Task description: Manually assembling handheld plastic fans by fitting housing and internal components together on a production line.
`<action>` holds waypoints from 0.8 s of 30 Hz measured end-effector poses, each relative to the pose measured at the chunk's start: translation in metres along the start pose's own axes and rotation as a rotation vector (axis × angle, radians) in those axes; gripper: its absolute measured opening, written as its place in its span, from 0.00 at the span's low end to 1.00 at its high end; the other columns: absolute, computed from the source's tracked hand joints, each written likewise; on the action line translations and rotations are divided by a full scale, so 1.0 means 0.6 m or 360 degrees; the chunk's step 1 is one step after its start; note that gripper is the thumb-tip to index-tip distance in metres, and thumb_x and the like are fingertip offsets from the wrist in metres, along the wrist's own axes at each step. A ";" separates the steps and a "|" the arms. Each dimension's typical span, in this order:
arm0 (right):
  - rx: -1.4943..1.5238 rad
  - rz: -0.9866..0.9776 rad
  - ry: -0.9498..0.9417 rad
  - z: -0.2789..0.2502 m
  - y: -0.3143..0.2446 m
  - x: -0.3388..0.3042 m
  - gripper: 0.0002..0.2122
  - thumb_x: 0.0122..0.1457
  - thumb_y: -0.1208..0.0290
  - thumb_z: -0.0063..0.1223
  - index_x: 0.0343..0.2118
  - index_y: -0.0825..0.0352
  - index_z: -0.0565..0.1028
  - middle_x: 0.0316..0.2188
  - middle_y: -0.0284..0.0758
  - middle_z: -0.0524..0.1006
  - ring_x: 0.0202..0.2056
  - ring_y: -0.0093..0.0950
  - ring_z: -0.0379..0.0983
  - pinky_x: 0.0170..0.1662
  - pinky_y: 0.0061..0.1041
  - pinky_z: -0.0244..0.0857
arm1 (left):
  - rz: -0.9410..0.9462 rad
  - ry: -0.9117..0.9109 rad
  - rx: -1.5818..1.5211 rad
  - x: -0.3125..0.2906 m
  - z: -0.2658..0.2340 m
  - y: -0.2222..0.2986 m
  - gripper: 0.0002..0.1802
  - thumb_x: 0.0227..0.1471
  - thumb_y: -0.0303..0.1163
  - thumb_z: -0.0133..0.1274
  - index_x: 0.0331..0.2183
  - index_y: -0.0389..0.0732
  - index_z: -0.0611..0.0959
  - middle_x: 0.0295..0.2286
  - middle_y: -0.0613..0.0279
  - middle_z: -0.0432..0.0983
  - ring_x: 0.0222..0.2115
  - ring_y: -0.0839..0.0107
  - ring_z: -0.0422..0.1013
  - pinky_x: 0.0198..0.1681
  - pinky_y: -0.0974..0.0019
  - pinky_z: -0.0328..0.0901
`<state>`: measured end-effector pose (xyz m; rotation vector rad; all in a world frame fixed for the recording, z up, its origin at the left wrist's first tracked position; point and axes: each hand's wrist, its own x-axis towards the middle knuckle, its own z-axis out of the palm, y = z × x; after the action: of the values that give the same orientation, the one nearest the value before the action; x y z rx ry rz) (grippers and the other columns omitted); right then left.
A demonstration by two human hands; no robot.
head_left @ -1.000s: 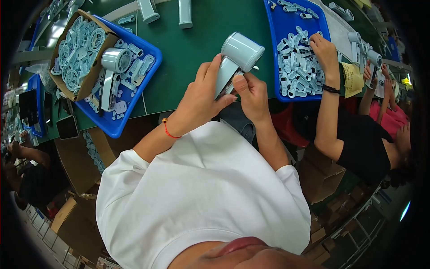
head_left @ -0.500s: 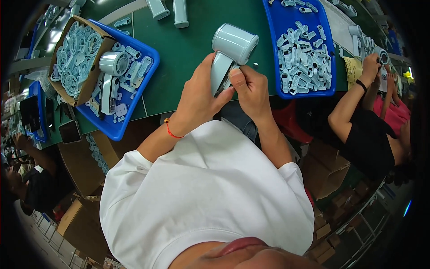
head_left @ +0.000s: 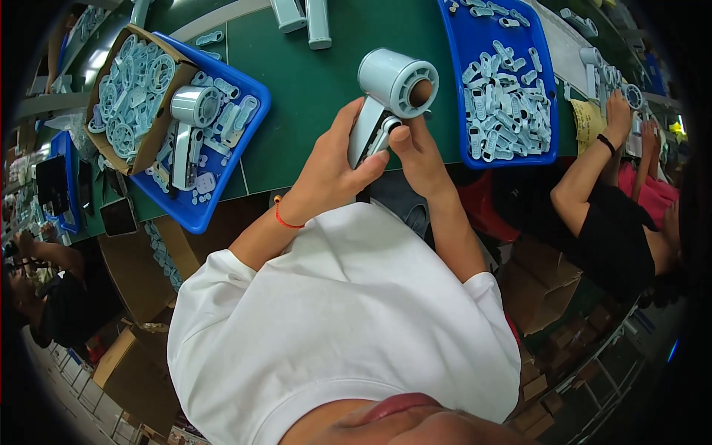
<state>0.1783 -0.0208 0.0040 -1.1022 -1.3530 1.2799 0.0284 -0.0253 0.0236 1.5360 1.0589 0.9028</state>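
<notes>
A pale blue-grey hair dryer with a drum-shaped head is held above the near edge of the green table. My left hand is wrapped round its handle, the thumb along the near side. At the neck, my right hand closes on the dryer, thumb in front and fingers behind, partly hidden. The handle's side is open, showing a dark slot and a small part by the right thumb. The head's ringed end, with a brownish inside, faces right. Another similar dryer lies in the left blue tray.
A cardboard box of ring-shaped parts rests on the left tray. The right blue tray holds many small oval handle parts. Two long housings lie at the far side of the green table. A co-worker's arm is at right.
The dryer has turned, so its ringed end now faces me more. My right thumb has shifted slightly at the neck. The whole view has moved a little.
</notes>
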 end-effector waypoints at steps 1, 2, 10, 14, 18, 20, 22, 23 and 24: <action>0.0253 -0.0144 0.0111 0.008 0.005 0.000 0.30 0.55 0.46 0.45 0.50 0.71 0.63 0.34 0.31 0.72 0.34 0.20 0.68 0.35 0.19 0.63 | -0.0002 0.0001 0.0003 0.000 0.001 -0.003 0.37 0.42 0.34 0.55 0.51 0.30 0.59 0.38 0.42 0.69 0.36 0.51 0.70 0.40 0.60 0.64; 0.0258 -0.0142 0.0111 0.010 0.011 -0.003 0.30 0.55 0.46 0.45 0.50 0.71 0.63 0.34 0.31 0.72 0.34 0.20 0.68 0.35 0.19 0.63 | 0.0061 0.0009 0.0025 0.000 0.003 -0.005 0.37 0.42 0.35 0.55 0.51 0.30 0.58 0.38 0.41 0.69 0.37 0.51 0.70 0.41 0.60 0.64; 0.0812 0.0409 0.0047 0.009 0.008 -0.006 0.32 0.52 0.47 0.50 0.49 0.73 0.63 0.41 0.35 0.70 0.41 0.23 0.68 0.42 0.24 0.64 | 0.0035 0.0031 0.0149 0.003 0.006 0.006 0.38 0.44 0.37 0.52 0.52 0.29 0.57 0.38 0.41 0.69 0.37 0.50 0.70 0.41 0.60 0.64; 0.0776 0.0245 0.0148 0.008 0.021 -0.004 0.32 0.52 0.48 0.52 0.50 0.73 0.62 0.41 0.36 0.70 0.43 0.24 0.68 0.44 0.24 0.64 | 0.0081 0.0000 0.0092 0.015 0.007 0.005 0.39 0.44 0.37 0.53 0.53 0.29 0.56 0.39 0.40 0.69 0.38 0.50 0.69 0.42 0.60 0.63; 0.0427 0.0087 -0.0076 -0.003 0.019 0.000 0.30 0.53 0.57 0.55 0.52 0.73 0.60 0.47 0.36 0.66 0.48 0.25 0.63 0.52 0.26 0.56 | 0.0210 -0.0019 0.0214 0.005 0.020 -0.027 0.44 0.41 0.34 0.55 0.55 0.29 0.52 0.47 0.35 0.59 0.46 0.47 0.61 0.50 0.58 0.57; 0.0624 0.0078 -0.0055 0.001 0.021 -0.001 0.27 0.52 0.65 0.55 0.52 0.73 0.61 0.46 0.37 0.68 0.48 0.26 0.64 0.52 0.27 0.56 | 0.0380 -0.0020 0.0418 -0.001 0.021 -0.030 0.46 0.39 0.30 0.56 0.56 0.30 0.49 0.49 0.38 0.53 0.48 0.48 0.56 0.53 0.56 0.51; 0.0492 -0.0050 0.0037 0.005 0.022 -0.004 0.24 0.51 0.71 0.54 0.50 0.74 0.62 0.45 0.41 0.70 0.46 0.30 0.66 0.53 0.28 0.57 | 0.0477 0.0176 0.0417 -0.002 0.015 -0.011 0.44 0.39 0.28 0.55 0.56 0.33 0.54 0.47 0.44 0.55 0.46 0.54 0.58 0.50 0.58 0.55; 0.0127 -0.0126 0.0049 -0.004 0.023 -0.007 0.23 0.49 0.73 0.52 0.48 0.74 0.63 0.42 0.40 0.70 0.44 0.29 0.67 0.51 0.27 0.58 | 0.0432 0.0252 0.0392 -0.004 0.002 -0.010 0.40 0.39 0.28 0.55 0.54 0.34 0.58 0.46 0.46 0.56 0.45 0.56 0.60 0.47 0.60 0.57; -0.0234 -0.0201 0.0060 -0.014 0.023 -0.006 0.21 0.48 0.75 0.51 0.47 0.74 0.63 0.38 0.38 0.71 0.41 0.29 0.68 0.50 0.26 0.58 | 0.0383 0.0334 0.0367 -0.005 -0.020 -0.013 0.37 0.39 0.28 0.55 0.53 0.35 0.62 0.46 0.47 0.57 0.44 0.57 0.62 0.45 0.61 0.60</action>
<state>0.1873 -0.0226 -0.0096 -1.1158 -1.4828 1.0773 0.0149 -0.0235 0.0184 1.8186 1.1762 1.1591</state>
